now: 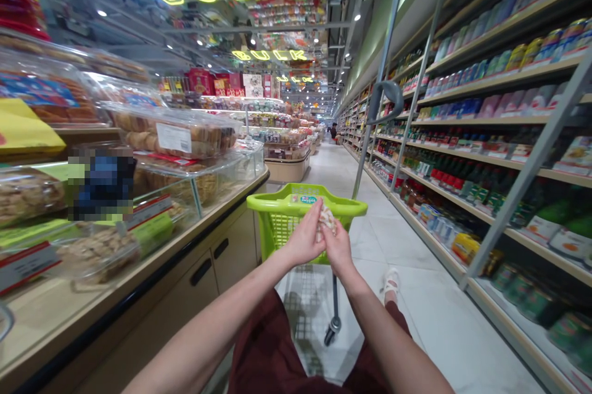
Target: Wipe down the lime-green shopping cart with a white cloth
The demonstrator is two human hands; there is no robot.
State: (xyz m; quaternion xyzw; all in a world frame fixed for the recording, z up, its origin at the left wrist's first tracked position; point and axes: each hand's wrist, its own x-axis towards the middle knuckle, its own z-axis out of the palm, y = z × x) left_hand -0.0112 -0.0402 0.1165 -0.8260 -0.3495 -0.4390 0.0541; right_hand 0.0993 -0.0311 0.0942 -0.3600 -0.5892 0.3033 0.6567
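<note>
My left hand point(305, 238) and my right hand point(338, 247) meet in front of me, above the near side of a lime-green shopping cart point(277, 221). Between them is a small, crumpled, whitish piece with reddish-brown marks point(327, 219); its kind is not clear. The fingers of my left hand lie fairly straight along its left side, pressed to it. My right hand is closed around its lower right, fingers partly hidden. Neither hand grips the cart's rim.
On the left runs a counter point(203, 227) with clear boxes point(176, 132) of baked snacks. Shelves of cans and bottles point(462, 197) line the right, with a slanting metal pole point(380, 67) in front. Tiled floor point(383, 240) stretches ahead; a person point(333, 131) is far off.
</note>
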